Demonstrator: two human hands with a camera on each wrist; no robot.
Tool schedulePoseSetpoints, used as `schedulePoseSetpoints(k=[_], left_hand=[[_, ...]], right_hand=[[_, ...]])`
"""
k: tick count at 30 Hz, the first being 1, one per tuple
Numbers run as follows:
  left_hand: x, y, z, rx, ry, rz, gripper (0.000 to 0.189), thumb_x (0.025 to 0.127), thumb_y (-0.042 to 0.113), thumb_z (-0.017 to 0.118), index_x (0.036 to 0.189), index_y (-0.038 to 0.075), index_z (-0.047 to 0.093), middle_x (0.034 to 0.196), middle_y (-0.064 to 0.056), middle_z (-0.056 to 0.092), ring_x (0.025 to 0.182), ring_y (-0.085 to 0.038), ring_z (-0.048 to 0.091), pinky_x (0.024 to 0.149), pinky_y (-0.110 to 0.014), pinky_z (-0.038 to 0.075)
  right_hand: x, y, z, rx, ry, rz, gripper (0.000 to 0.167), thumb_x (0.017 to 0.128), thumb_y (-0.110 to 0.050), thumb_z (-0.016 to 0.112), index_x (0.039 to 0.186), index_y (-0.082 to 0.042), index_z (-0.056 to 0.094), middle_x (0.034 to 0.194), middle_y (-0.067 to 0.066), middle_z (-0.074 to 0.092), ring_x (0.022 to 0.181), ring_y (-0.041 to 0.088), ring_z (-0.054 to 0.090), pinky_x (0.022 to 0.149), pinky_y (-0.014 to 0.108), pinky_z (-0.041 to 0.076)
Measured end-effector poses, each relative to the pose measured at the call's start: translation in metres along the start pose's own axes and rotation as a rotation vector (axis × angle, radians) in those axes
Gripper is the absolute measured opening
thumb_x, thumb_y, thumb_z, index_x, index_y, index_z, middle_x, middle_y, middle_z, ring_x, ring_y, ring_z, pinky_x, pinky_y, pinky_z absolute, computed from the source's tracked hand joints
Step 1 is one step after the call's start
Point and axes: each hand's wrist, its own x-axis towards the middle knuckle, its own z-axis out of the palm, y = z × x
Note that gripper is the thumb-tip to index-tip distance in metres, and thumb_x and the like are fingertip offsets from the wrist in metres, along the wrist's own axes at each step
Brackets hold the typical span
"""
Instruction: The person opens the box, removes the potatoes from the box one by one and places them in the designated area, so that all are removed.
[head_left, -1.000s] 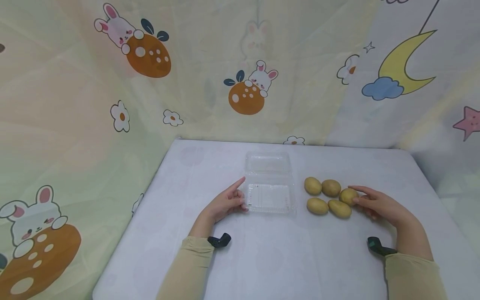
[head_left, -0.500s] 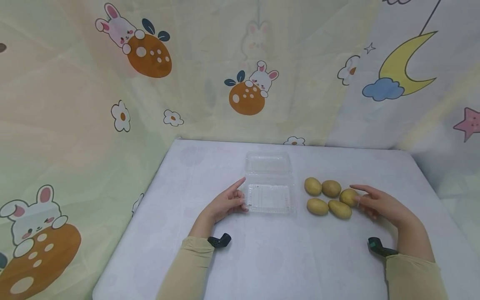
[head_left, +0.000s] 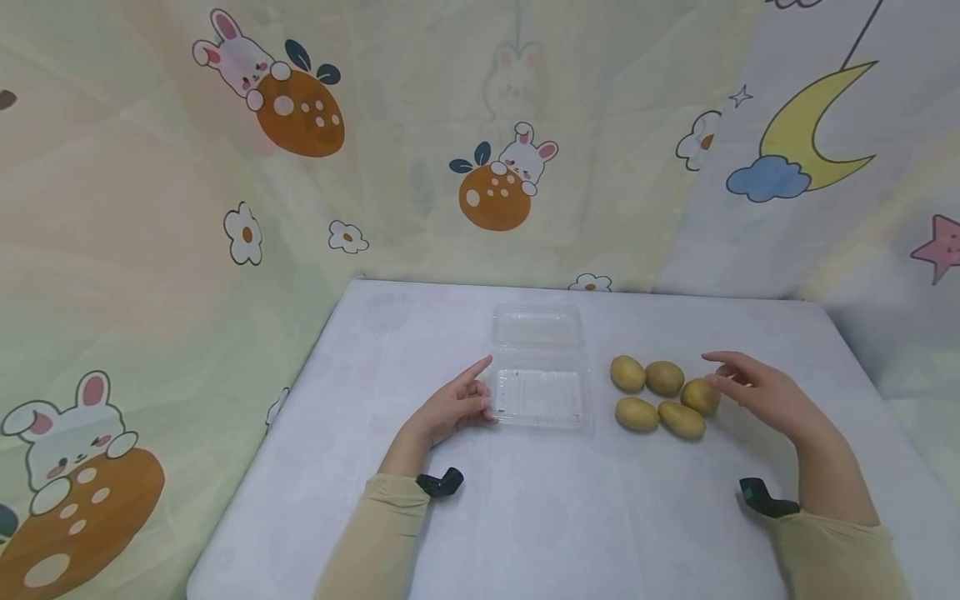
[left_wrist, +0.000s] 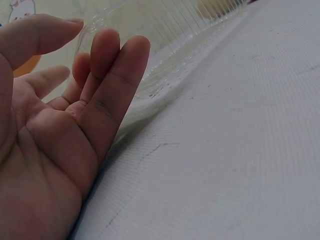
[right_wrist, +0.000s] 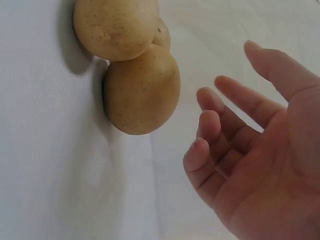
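Note:
My left hand point(head_left: 448, 407) rests beside a clear plastic clamshell container point(head_left: 538, 397), which lies spread out with its lid folded back. In the left wrist view the hand's fingers point(left_wrist: 107, 95) are loosely bent at the container's edge and hold nothing. Several potatoes lie in a cluster to the right of the container. My right hand point(head_left: 768, 397) hovers just above and right of the rightmost potato point(head_left: 701, 397). The right wrist view has a gap between that potato point(right_wrist: 142, 90) and the relaxed, slightly bent fingers point(right_wrist: 210, 125).
A white cloth covers the table point(head_left: 570, 517). Behind and to the left hangs a curtain point(head_left: 405, 192) printed with rabbits, flowers and a moon. Each wrist wears a small black camera mount, such as the left one point(head_left: 441, 482).
My right hand has come up off the rightmost potato and moved slightly away from it. The left hand stays where it was beside the container.

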Motion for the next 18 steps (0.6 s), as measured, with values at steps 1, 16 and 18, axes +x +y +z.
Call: schedulePoseSetpoints(k=[1,16,18], left_hand=[[0.000,0.000,0.000,-0.001,0.000,0.002,0.079,0.096,0.001,0.056,0.160,0.024,0.015,0.093,0.000,0.053,0.084,-0.017,0.068,0.088,-0.040,0.059],[0.001,-0.001,0.001,0.012,0.048,-0.023,0.074,0.098,0.007,0.057,0.158,0.030,0.021,0.096,-0.002,0.054,0.083,-0.018,0.066,0.089,-0.042,0.059],[0.001,-0.001,0.001,0.011,0.059,-0.031,0.073,0.098,0.010,0.057,0.158,0.032,0.022,0.095,-0.003,0.055,0.084,-0.020,0.067,0.089,-0.042,0.059]], right_hand=[[0.000,-0.004,-0.001,-0.024,0.021,-0.021,0.057,0.099,-0.045,0.054,0.145,-0.012,0.046,0.116,0.014,0.061,0.096,0.024,0.056,0.069,0.031,0.046],[0.000,-0.031,-0.019,-0.169,0.044,-0.282,0.073,0.093,-0.038,0.067,0.154,-0.016,0.034,0.156,0.024,0.030,0.141,0.052,0.024,0.106,0.076,0.023],[0.001,-0.033,-0.018,-0.207,0.057,-0.319,0.075,0.090,-0.037,0.070,0.154,-0.017,0.035,0.157,0.021,0.031,0.141,0.050,0.027,0.106,0.074,0.025]])
